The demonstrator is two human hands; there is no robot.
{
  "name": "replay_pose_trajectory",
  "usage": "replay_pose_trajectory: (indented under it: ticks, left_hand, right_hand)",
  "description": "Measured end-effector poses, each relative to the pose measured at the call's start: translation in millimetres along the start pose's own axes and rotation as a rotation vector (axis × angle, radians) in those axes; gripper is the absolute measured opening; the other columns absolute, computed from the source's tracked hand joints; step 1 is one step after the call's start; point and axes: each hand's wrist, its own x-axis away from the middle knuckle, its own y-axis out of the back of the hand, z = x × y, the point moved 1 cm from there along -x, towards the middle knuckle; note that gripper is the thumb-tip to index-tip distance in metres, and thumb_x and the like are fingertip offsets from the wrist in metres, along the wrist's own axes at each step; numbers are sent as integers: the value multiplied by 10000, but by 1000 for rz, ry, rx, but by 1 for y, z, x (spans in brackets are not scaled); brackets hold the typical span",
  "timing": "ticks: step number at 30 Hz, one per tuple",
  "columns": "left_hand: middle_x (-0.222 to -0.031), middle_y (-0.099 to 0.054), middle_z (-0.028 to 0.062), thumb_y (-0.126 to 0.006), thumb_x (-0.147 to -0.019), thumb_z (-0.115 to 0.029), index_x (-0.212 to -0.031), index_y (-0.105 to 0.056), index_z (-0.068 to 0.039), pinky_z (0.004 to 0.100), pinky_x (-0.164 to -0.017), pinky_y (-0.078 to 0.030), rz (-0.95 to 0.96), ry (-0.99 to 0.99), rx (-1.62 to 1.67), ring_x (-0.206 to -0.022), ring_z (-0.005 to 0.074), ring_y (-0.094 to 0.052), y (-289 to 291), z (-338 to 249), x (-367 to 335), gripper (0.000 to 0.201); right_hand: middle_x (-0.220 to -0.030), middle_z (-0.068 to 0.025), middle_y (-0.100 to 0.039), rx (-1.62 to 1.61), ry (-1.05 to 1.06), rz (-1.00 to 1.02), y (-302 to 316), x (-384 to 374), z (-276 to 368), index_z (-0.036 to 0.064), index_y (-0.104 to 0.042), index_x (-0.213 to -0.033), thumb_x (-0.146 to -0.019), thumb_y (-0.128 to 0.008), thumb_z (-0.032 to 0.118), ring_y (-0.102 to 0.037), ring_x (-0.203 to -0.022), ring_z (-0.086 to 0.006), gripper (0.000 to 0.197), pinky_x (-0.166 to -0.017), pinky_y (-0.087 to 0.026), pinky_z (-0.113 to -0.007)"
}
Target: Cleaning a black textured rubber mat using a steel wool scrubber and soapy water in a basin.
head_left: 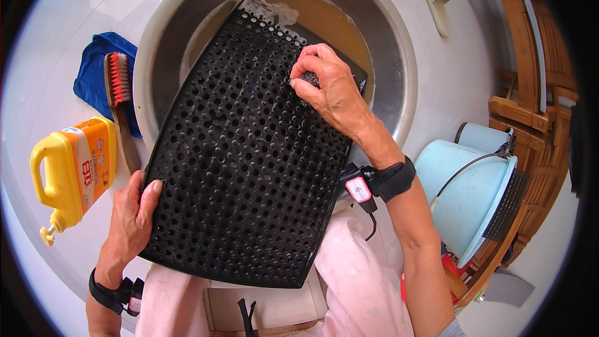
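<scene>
Work is looking unfinished: my left hand is gripping the black mat slanting into the basin; my right hand is pinching a scourer against it; what remains isn't showing.

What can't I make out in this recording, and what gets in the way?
- Head view: most of the grey scrubber, covered by the right hand.
- Head view: some fingers of the left hand, apparently beneath the perforated black mat.
- Head view: the floor of the basin, masked by mat and murky liquid; its far rim, cut by the upper edge.
</scene>
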Motion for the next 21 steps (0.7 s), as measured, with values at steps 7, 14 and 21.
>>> replay_pose_trajectory:
  ticks: [7,14,21]
  left_hand:
    - [-621,-344,157,-476,-986,-329,-854,-445,18,339,-542,-353,18,30,14,-569,205,-341,0,-1,0,373]
    - [-621,-356,153,-473,-986,-325,-872,-450,22,338,-552,-360,1,21,22,-573,208,-349,-1,-1,0,366]
    - [-623,-365,151,-473,-985,-330,-876,-455,24,338,-555,-362,-2,32,-4,-580,204,-349,0,-1,0,371]
  right_hand:
    - [-986,-140,-531,72,63,110,-1,-11,-10,5,-611,-790,-709,-666,1,-511,-966,-309,98,-865,-440,-384]
    - [-1033,-168,-506,197,-63,25,-6,-4,0,9,-613,-769,-715,-682,17,-496,-977,-351,88,-871,-435,-407]
    - [-1050,-199,-481,136,16,39,-10,-5,-13,6,-608,-802,-782,-625,64,-478,-990,-376,64,-874,-421,-442]
